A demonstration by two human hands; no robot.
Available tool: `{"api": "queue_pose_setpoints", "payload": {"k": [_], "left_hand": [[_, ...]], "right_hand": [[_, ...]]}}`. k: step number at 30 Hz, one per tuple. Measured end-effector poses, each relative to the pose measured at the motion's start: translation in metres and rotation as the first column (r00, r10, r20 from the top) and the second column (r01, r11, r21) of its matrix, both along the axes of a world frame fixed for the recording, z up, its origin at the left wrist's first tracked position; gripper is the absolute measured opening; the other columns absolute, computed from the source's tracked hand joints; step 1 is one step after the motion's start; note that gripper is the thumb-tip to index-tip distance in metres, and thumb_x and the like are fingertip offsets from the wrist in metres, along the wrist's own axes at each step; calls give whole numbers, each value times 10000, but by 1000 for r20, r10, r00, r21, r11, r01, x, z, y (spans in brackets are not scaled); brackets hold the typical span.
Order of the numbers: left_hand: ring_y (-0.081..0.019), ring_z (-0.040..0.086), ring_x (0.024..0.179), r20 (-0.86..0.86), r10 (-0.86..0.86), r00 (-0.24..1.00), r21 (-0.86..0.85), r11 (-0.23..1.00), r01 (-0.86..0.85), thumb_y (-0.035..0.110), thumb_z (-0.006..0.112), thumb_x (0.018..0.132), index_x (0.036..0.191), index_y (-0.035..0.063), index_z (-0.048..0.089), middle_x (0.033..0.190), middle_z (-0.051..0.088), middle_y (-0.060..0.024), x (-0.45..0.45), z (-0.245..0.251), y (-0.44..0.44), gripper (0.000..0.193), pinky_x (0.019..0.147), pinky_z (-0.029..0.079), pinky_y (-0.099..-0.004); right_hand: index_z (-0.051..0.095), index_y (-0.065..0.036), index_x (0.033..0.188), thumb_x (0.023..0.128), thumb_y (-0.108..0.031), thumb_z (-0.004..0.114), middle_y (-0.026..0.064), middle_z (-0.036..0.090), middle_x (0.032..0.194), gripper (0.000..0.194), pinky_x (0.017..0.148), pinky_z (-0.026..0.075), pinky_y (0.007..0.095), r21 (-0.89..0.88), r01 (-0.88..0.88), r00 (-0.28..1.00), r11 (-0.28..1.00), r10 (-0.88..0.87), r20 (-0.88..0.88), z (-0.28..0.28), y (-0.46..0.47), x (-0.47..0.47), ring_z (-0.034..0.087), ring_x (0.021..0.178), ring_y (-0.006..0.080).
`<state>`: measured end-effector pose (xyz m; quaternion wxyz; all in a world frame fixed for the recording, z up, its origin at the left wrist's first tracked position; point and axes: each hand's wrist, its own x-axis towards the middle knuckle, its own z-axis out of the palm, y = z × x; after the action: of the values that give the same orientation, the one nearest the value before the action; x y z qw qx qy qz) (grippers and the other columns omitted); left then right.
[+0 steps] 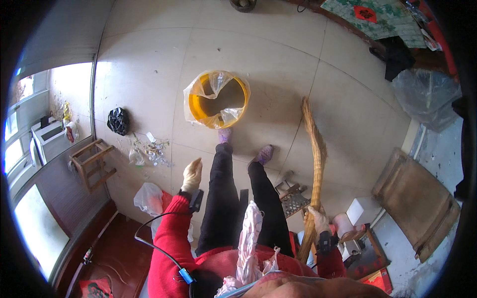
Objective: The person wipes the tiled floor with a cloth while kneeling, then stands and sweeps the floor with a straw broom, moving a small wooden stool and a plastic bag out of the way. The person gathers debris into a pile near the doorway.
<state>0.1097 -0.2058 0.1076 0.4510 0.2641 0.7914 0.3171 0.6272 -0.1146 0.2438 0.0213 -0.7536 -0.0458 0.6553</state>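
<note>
My right hand point(318, 220) grips the handle of a straw broom point(316, 164). The broom's bristle end points away from me, to the right of my feet. On the other side, my left hand point(192, 175) hangs beside my left leg over the floor. Its fingers lie close together, and I see nothing held; its palm side is hidden. A yellow bin point(192, 102) with a clear plastic liner stands just beyond my left shoe. Left of my left hand, a heap of litter point(156, 151) lies on the tiles.
A black plastic bag point(118, 121) lies near the wooden stool frame point(84, 165) at left. White and red plastic bags point(149, 197) sit beside my left arm. Close to the broom stands a small folding stool point(294, 203). Brown cardboard point(413, 201) leans by the right wall.
</note>
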Motion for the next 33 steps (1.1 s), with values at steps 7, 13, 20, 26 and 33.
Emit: {"api": "queue_pose_setpoints", "payload": {"k": [7, 13, 20, 26, 33], "left_hand": [[-373, 580, 1037, -534, -422, 733, -37, 877, 479, 167, 583, 827, 1198, 37, 565, 1165, 581, -226, -28, -118, 185, 394, 894, 475, -422], [-347, 559, 1107, -8, -579, 815, -613, 647, 453, 374, 662, 776, 1316, 15, 432, 1201, 563, -239, -39, -171, 237, 688, 897, 482, -371], [-226, 629, 931, 351, -804, 480, -485, 282, 828, 286, 660, 772, 986, 81, 666, 997, 661, -126, -70, -126, 223, 296, 812, 491, -319], [-347, 584, 1004, -411, -670, 618, -197, 727, 658, 155, 615, 696, 826, 55, 629, 1124, 606, -165, -89, -116, 229, 164, 852, 467, -430], [-341, 522, 1158, -652, -745, 138, -458, 533, 711, 129, 514, 763, 945, 46, 615, 1164, 605, -157, -77, -145, 282, 225, 1107, 231, -454]], "right_hand": [[465, -138, 1096, 831, -252, 665, 68, 579, 760, 350, 532, 530, 346, -100, 75, 996, 992, -78, -31, -19, -23, -33, 593, 603, 191], [449, -148, 1094, 828, -203, 656, 82, 579, 804, 343, 547, 544, 351, -184, 175, 985, 967, -171, 40, -18, -16, -60, 601, 642, 195], [497, -111, 1045, 864, -227, 615, 56, 585, 752, 245, 529, 534, 345, -227, 176, 984, 958, -168, 54, -29, -20, -66, 598, 611, 195], [510, -95, 1037, 855, -269, 624, 57, 588, 766, 276, 517, 530, 332, -195, 141, 985, 971, -117, 128, -30, -18, -64, 597, 603, 193], [490, -108, 1048, 818, -218, 664, 76, 602, 778, 309, 537, 547, 382, -258, 171, 977, 951, -130, 168, -25, -7, -61, 617, 625, 213]]}}
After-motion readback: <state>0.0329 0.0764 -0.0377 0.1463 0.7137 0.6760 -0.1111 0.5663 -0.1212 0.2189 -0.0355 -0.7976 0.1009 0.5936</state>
